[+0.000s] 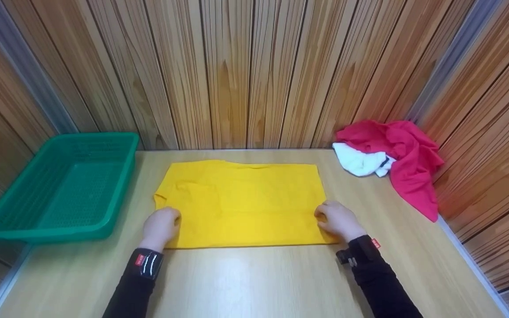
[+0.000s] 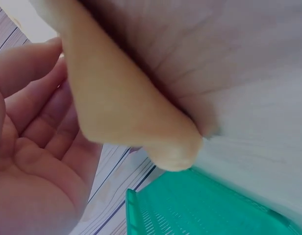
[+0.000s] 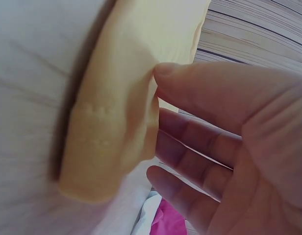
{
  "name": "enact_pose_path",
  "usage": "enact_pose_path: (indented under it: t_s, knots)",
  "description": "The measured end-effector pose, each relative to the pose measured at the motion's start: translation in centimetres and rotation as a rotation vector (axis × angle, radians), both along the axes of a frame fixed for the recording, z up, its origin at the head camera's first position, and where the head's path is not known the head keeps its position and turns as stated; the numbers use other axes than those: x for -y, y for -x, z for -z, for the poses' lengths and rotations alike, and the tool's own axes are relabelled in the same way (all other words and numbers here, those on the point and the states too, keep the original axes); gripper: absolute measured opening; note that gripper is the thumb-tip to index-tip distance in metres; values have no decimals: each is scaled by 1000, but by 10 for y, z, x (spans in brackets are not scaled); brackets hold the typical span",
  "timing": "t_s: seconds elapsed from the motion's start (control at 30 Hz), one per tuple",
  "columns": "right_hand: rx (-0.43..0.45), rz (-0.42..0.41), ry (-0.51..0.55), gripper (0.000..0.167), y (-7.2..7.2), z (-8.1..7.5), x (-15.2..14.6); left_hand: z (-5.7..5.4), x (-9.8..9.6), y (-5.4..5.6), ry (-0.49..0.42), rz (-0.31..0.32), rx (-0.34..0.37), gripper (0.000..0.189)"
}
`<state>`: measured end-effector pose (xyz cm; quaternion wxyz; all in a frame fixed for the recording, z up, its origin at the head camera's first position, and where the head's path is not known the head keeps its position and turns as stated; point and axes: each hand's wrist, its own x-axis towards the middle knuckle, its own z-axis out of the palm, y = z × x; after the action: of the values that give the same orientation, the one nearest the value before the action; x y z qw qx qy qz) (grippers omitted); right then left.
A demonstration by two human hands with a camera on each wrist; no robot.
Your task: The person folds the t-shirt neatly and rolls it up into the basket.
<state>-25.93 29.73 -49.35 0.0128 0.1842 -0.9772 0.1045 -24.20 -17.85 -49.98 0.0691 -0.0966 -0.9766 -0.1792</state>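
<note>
A yellow T-shirt (image 1: pixel 254 203), folded into a long flat rectangle, lies across the middle of the wooden table. At its left end, my left hand (image 1: pixel 161 227) pinches the edge between thumb and fingers; up close, the left wrist view has the thumb (image 2: pixel 31 63) against the cloth (image 2: pixel 116 103). My right hand (image 1: pixel 339 220) pinches the opposite end near its lower corner. In the right wrist view the thumb (image 3: pixel 205 88) presses the fabric (image 3: pixel 107 127) from one side, with the fingers behind it. A stitched hem shows there.
A green plastic basket (image 1: pixel 124 185) with slotted walls stands at the left, with nothing seen inside. At the back right, a crumpled red cloth (image 1: pixel 413 154) and a white cloth (image 1: pixel 360 161) lie against the wood-panelled wall (image 1: pixel 232 75). Panels also close off both sides.
</note>
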Motion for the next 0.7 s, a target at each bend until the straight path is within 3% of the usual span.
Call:
enact_pose_path:
  t_s: [0.33, 0.5, 0.7]
  knots:
    - [7, 1, -2, 15, -15, 1, -3, 2, 1, -19, 10, 32, -61, 17]
    - [-46, -46, 6, 14, -23, 4, -7, 4, 3, -32, 9, 70, -121, 21]
    - [-29, -51, 13, 13, -29, 3, -7, 5, 6, -42, 11, 72, -100, 21]
